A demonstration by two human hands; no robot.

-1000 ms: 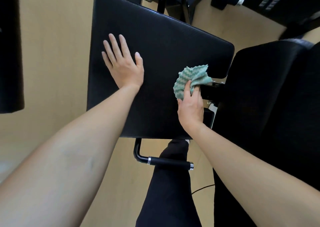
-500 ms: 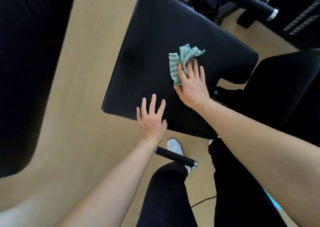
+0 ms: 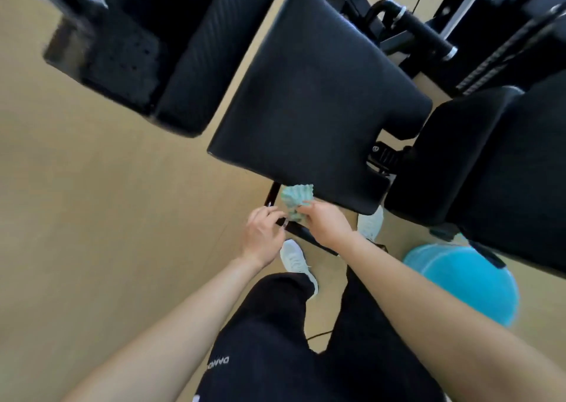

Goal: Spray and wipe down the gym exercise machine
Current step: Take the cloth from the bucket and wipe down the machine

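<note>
Fingers (image 3: 307, 210) around teal cloth (image 3: 295, 195) (right hand (image 3: 327, 222))

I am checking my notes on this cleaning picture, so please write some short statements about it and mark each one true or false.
1. The right hand holds the green cloth. True.
2. The cloth lies in the middle of the seat pad. False: it is at the pad's near edge, in the hand.
3. A blue ball is to the person's right. True.
4. The left hand presses flat on the pad. False: it is off the pad, fingers curled, beside the cloth.
5. The shoes are black. False: they are white.
</note>
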